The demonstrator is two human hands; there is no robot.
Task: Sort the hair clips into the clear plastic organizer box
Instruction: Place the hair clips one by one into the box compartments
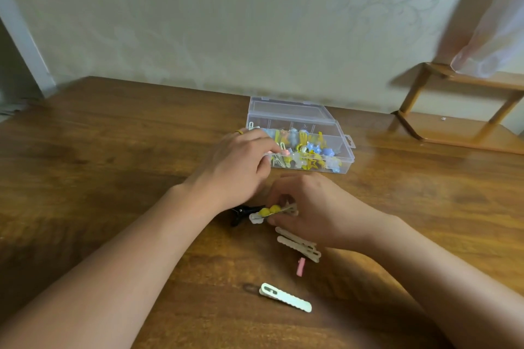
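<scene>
The clear plastic organizer box [344, 147] stands open on the wooden table, its near compartments full of small yellow, blue and white clips. My left hand [238, 167] reaches over the box's near left corner and pinches a small clip with a pink tip [279, 152]. My right hand [309, 212] rests on the table in front of the box and grips a white clip with yellow pom-poms [269, 211]. A black clip [241, 214] lies just left of it.
Two beige wavy clips [300, 245], a small pink clip [300, 266] and a pale green wavy clip [285, 297] lie on the table [113, 150] near me. A wooden shelf stand [459, 110] sits at the back right against the wall.
</scene>
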